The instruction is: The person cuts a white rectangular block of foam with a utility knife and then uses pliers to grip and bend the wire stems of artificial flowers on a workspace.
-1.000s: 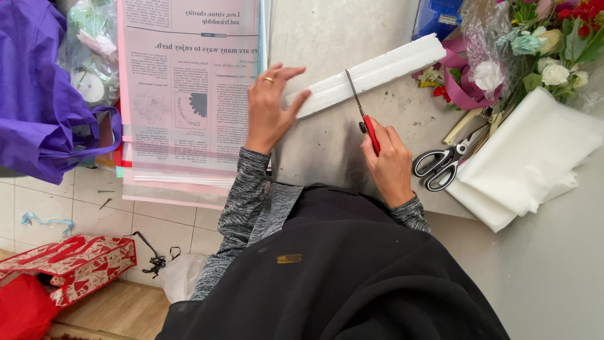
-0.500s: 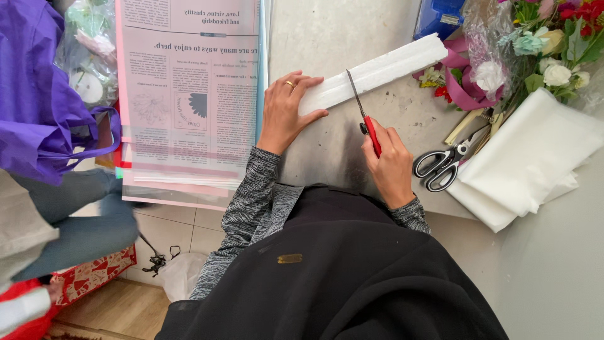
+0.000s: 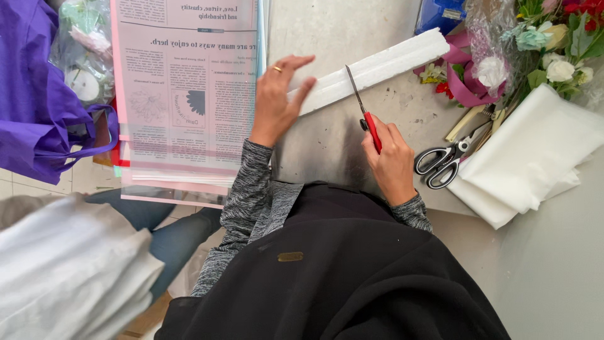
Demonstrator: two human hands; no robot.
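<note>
- A long white foam strip [image 3: 377, 66] is laid slantwise on the grey table [image 3: 333, 145], its far end near a blue box [image 3: 440, 16].
- The near end of the strip is pressed flat under the left hand [image 3: 277, 101]; the fingers are stretched out, not curled round it, and a ring is worn on one of them.
- A red-handled knife [image 3: 365, 116] is gripped in the closed right hand [image 3: 390, 160], and its thin blade is set across the strip near the middle.
- A pair of black-handled scissors [image 3: 443, 160] is seen just beside the right hand, untouched.
- Folded white sheets [image 3: 535, 157] are stacked to the right, with flowers [image 3: 553, 44] beyond them.
- Printed pink-edged sheets [image 3: 189, 94] are spread left of the left hand, beside a purple bag [image 3: 31, 94].
- Another person's legs [image 3: 163, 220] are seen at the lower left.
</note>
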